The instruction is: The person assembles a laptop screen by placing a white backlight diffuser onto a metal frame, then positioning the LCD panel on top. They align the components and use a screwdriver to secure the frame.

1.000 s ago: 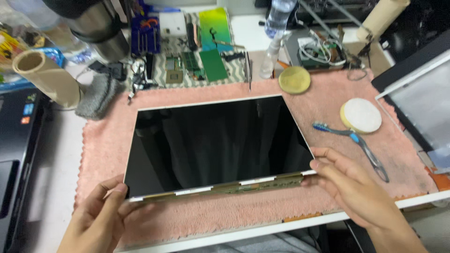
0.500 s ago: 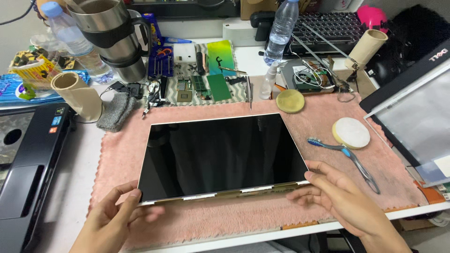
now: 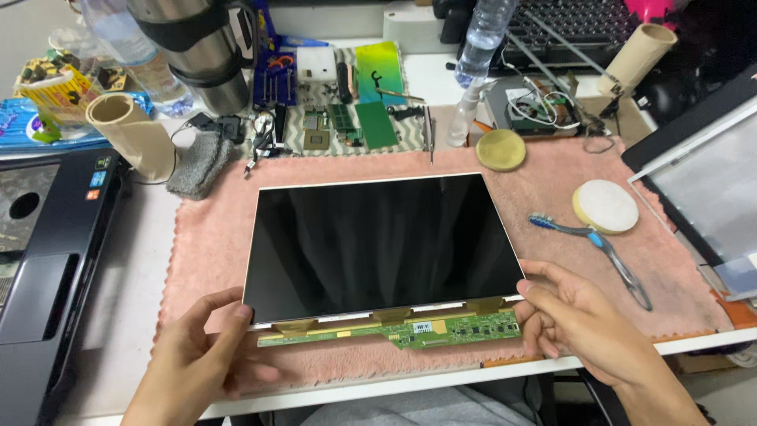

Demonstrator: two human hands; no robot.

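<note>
A bare black laptop screen panel (image 3: 382, 244) lies flat on a pink towel (image 3: 213, 229). A green circuit strip (image 3: 441, 327) runs along its near edge. My left hand (image 3: 201, 359) grips the panel's near left corner, thumb on the edge. My right hand (image 3: 587, 331) holds the near right corner with its fingertips at the end of the circuit strip.
A blue-handled toothbrush (image 3: 595, 244) and a round white pad (image 3: 605, 207) lie on the towel's right side. A yellow disc (image 3: 501, 149), a plastic bottle (image 3: 477, 55), circuit boards (image 3: 355, 122), a metal tumbler (image 3: 205, 51) and cardboard rolls (image 3: 130, 134) stand behind. A dark laptop base (image 3: 47, 260) sits left, another panel (image 3: 710, 181) right.
The view has shifted and drawn closer. The panel's green circuit strip now shows fully along the near edge, and both hands stay at the near corners.
</note>
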